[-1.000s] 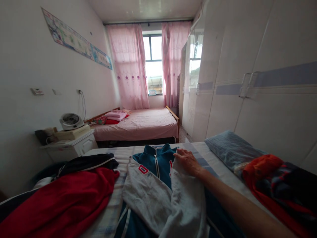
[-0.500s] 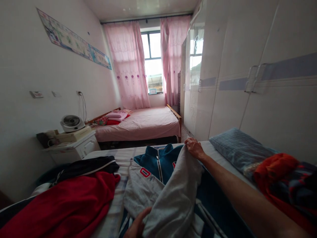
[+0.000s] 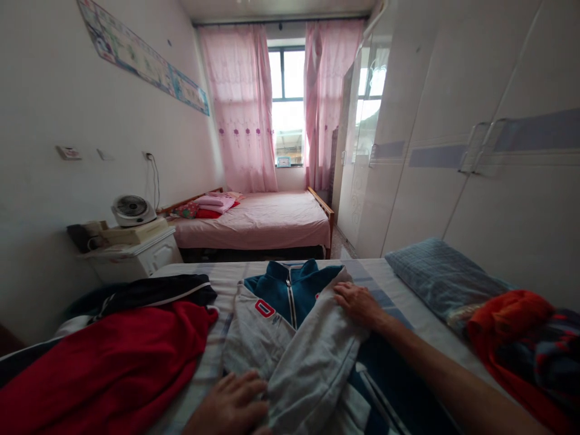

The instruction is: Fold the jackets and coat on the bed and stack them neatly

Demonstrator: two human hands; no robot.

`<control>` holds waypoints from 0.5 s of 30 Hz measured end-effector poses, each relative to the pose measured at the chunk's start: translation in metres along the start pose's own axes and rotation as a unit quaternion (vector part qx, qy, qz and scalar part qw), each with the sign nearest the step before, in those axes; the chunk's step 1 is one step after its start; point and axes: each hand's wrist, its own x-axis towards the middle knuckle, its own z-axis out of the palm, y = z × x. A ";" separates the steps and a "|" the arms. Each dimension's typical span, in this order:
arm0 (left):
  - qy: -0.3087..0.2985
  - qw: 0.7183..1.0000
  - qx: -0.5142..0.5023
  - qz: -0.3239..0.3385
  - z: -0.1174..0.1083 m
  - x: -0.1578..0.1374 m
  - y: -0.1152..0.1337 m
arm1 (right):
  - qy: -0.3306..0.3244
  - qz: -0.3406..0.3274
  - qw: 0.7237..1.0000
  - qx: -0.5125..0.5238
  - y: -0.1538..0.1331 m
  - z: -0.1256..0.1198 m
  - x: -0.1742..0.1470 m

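One sheet [image 3: 376,281] bears one jacket [image 3: 308,356], with left hand [image 3: 232,402] and right hand [image 3: 361,307] both open over it.

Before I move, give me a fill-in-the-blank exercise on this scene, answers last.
The jacket sleeve under the right hand is light ____.
Seen from the camera, the orange cloth lies to the ____ of the jacket.
The curtains by the window are coloured ____.

Missing words: grey; right; pink.
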 end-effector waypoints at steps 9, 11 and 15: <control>0.046 0.967 0.086 -0.235 -0.032 0.124 -0.094 | 0.032 0.045 0.998 -0.034 0.002 -0.001 0.065; 0.032 0.963 0.084 -0.253 -0.021 0.142 -0.116 | 0.005 0.053 0.998 -0.041 0.005 0.007 0.074; -0.005 0.962 0.060 -0.266 -0.008 0.158 -0.135 | -0.040 0.076 0.995 -0.053 0.012 0.011 0.085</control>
